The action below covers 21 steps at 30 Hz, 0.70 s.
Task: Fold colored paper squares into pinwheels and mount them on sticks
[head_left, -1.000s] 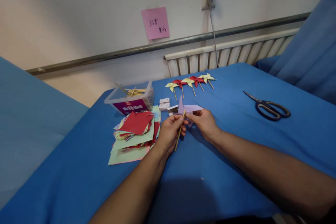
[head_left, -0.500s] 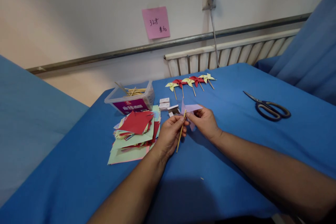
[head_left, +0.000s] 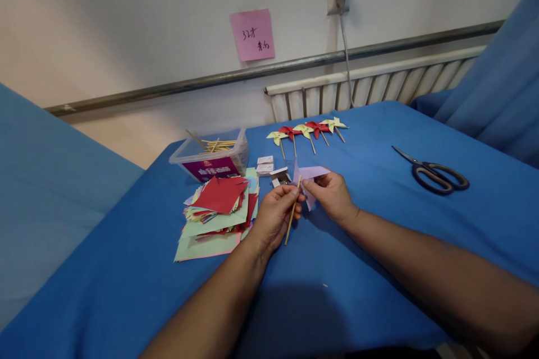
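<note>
My left hand (head_left: 278,214) pinches a thin wooden stick (head_left: 290,221) near its upper end; the stick slants down toward me. Against the top of the stick sits a light purple paper pinwheel (head_left: 316,172), its blades folded. My right hand (head_left: 334,195) grips the pinwheel from the right, thumb by its middle. Fingers and paper hide the point where stick and pinwheel meet. Just behind my left hand lies a small open box (head_left: 280,177), with small white boxes (head_left: 265,166) beside it.
Left of my hands is a stack of coloured paper (head_left: 219,196), and behind it a clear plastic tub (head_left: 210,167) of sticks. Several finished yellow and red pinwheels (head_left: 311,130) lie at the back. Scissors (head_left: 433,174) rest on the right of the blue cloth (head_left: 379,219).
The whole view has shifted very slightly. Both hands keep their hold on the stick and the purple pinwheel, with hardly any visible movement.
</note>
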{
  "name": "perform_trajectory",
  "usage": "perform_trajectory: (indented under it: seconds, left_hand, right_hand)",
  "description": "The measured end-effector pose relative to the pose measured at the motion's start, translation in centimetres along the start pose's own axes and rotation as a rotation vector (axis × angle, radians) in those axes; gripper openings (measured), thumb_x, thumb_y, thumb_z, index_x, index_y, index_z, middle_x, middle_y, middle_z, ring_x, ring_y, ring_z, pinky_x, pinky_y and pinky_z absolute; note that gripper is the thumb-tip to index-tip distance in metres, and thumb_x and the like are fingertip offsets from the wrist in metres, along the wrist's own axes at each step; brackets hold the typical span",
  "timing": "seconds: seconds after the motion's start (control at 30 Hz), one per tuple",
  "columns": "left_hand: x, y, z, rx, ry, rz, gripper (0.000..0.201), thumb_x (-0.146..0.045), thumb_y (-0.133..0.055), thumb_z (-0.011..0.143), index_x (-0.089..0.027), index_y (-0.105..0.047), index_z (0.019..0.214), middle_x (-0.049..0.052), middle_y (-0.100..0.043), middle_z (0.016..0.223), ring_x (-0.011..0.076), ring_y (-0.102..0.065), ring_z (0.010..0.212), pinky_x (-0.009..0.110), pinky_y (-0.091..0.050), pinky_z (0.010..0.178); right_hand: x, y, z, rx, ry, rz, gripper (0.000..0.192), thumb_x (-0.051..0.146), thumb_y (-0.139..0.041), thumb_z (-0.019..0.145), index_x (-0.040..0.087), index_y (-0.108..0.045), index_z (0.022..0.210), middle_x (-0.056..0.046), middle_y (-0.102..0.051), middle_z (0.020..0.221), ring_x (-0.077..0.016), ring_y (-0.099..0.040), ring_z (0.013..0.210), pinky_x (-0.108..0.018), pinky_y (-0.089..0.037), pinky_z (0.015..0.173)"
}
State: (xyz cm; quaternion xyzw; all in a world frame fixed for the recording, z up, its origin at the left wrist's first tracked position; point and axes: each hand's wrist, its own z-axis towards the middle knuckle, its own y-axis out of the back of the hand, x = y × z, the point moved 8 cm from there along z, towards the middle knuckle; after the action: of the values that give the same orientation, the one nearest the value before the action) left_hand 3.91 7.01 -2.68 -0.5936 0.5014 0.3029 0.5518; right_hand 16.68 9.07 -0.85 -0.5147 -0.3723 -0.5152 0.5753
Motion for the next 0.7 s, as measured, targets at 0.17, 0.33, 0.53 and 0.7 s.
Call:
perform_trajectory:
  seconds: [0.17, 0.33, 0.53, 0.7]
  left_hand:
    - [0.1, -0.07, -0.04, 0.008, 0.003, 0.003, 0.027, -0.032, -0.079, 0.07, -0.014, -0.061, 0.08, 0.001, -0.066, 0.072, 0.0059, -0.051, 0.049, 0.018, -0.042, 0.046]
    - [0.18, 0.01, 0.01, 0.005, 0.016, 0.003, 0.029, -0.033, -0.08, 0.068, -0.014, -0.062, 0.08, 0.001, -0.066, 0.072, 0.0062, -0.052, 0.049, 0.018, -0.042, 0.046]
    - [0.43, -0.14, -0.06, 0.027, 0.054, -0.04, 0.028, -0.031, -0.081, 0.067, -0.014, -0.062, 0.079, 0.001, -0.066, 0.072, 0.0064, -0.052, 0.051, 0.018, -0.042, 0.047]
    - [0.58, -0.24, -0.16, 0.042, 0.082, -0.083, 0.026, -0.027, -0.08, 0.068, -0.014, -0.062, 0.08, 0.001, -0.065, 0.072, 0.0063, -0.052, 0.051, 0.018, -0.042, 0.047]
  right_hand:
    - [0.01, -0.02, 0.08, -0.01, 0.0, -0.075, 0.014, 0.029, -0.067, 0.069, 0.016, -0.07, 0.072, -0.003, -0.07, 0.069, -0.0158, -0.061, 0.062, -0.027, -0.048, 0.059]
    - [-0.22, -0.09, -0.01, -0.009, -0.016, -0.046, 0.016, 0.031, -0.068, 0.069, 0.016, -0.07, 0.075, -0.003, -0.07, 0.068, -0.0158, -0.061, 0.062, -0.026, -0.047, 0.058]
    - [0.09, -0.16, 0.03, 0.003, 0.008, -0.083, 0.013, 0.03, -0.067, 0.069, 0.017, -0.069, 0.071, -0.002, -0.068, 0.064, -0.0148, -0.059, 0.059, -0.026, -0.045, 0.056]
    - [-0.04, -0.23, 0.15, 0.0, -0.005, -0.035, 0.014, 0.029, -0.068, 0.067, 0.016, -0.069, 0.074, -0.003, -0.07, 0.071, -0.0162, -0.062, 0.064, -0.028, -0.048, 0.063]
